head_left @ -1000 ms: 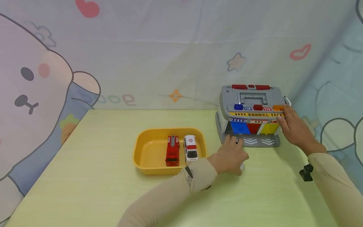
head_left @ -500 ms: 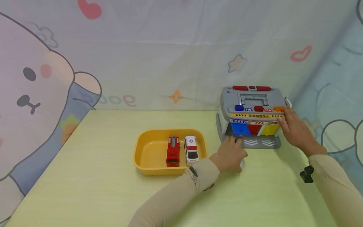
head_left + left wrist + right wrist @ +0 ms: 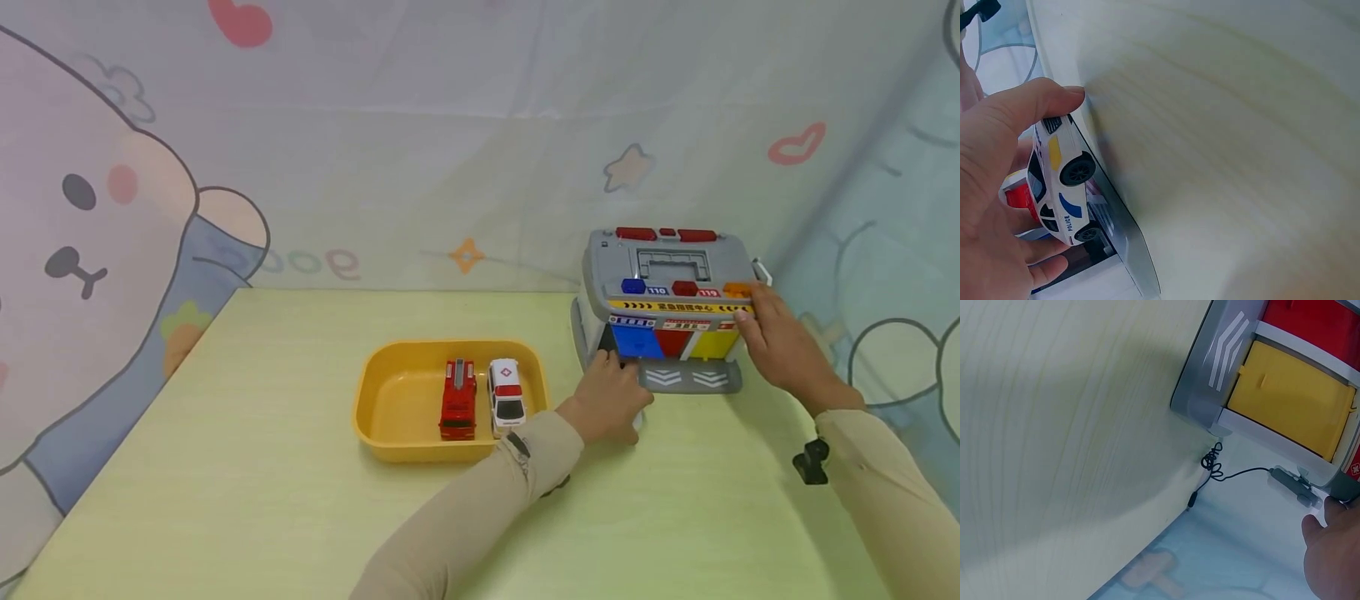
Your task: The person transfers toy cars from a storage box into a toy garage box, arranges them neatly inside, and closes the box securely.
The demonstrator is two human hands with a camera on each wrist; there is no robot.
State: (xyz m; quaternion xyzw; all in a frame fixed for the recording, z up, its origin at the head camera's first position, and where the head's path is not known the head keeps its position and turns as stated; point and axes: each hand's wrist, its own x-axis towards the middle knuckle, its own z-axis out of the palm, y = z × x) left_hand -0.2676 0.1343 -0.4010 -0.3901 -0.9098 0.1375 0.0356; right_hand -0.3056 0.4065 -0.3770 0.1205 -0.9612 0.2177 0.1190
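My left hand (image 3: 609, 400) grips a white toy police car (image 3: 1066, 187), with the thumb at one end and the fingers along the other side. The car is mostly hidden under the hand in the head view. It is at the raised blue door (image 3: 636, 340) of a grey toy garage (image 3: 663, 275), over the front ramp. My right hand (image 3: 787, 350) rests on the garage's top front corner at the right, fingers on the roof edge and thumb in front. The red door (image 3: 672, 342) and yellow door (image 3: 1291, 397) are down.
A yellow tray (image 3: 382, 450) stands left of the garage, holding a red toy fire truck (image 3: 457, 400) and a white toy ambulance (image 3: 506, 396). In the right wrist view, a black cord (image 3: 1213, 462) lies beside the garage. A printed cloth hangs behind the table.
My left hand has moved slightly forward with the police car, its fingers now closer to the opening under the blue door. My right hand stays on the garage.
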